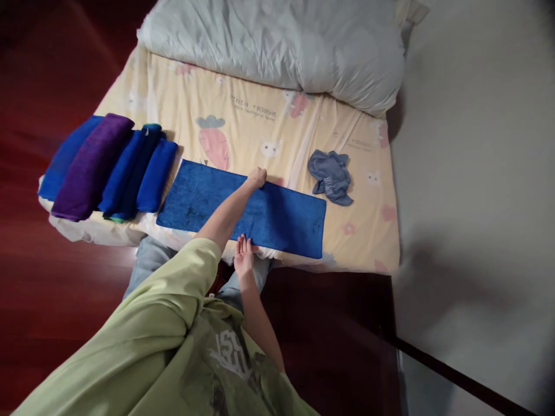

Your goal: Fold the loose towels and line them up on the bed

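A blue towel point(286, 216) lies flat as a long rectangle across the near part of the bed. My left hand point(258, 177) reaches over it to the far long edge, its fingers closed there on the cloth. At the near long edge is my right hand point(244, 254), palm turned up and fingers stretched out, the fingertips touching the towel's border. Left of the towel, a rolled purple towel point(93, 167) lies in a row with several blue ones, among them a rolled blue towel point(156, 176) closest to the flat one.
A crumpled grey-blue cloth point(332, 176) rests to the right on the patterned bedsheet point(368, 242). A pale, bunched quilt point(269, 46) covers the far end of the bed. A plain wall point(468, 173) runs along the right, and dark red floor point(56, 289) shows at left.
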`<action>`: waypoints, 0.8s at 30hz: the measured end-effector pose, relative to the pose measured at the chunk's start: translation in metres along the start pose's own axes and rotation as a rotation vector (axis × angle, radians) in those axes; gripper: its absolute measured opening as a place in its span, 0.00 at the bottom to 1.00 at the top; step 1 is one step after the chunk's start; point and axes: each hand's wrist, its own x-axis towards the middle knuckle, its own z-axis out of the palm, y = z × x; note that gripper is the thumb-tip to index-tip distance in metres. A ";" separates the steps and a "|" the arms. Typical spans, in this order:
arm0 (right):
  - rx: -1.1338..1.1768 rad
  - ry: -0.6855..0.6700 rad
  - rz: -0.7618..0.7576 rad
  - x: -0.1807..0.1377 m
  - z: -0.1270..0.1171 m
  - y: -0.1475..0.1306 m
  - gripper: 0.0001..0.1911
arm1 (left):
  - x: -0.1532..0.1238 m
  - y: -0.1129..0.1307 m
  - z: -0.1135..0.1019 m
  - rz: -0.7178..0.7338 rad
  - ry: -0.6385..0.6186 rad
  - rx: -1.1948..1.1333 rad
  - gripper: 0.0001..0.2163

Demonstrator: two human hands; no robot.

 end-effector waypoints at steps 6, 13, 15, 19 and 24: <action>0.019 0.016 -0.004 -0.002 -0.006 0.004 0.15 | 0.001 -0.005 -0.003 0.038 0.024 -0.057 0.16; 0.027 0.041 0.031 0.001 -0.003 -0.001 0.13 | -0.001 -0.010 -0.003 0.066 0.020 -0.063 0.13; 0.030 0.045 0.025 -0.002 -0.004 0.000 0.14 | 0.001 -0.009 -0.006 0.075 0.034 -0.062 0.14; 0.013 0.045 -0.003 -0.003 -0.003 0.000 0.13 | 0.000 -0.010 -0.006 0.066 0.031 -0.043 0.14; -0.067 0.056 -0.015 -0.009 0.000 -0.007 0.11 | -0.004 -0.012 -0.010 0.069 0.036 -0.038 0.13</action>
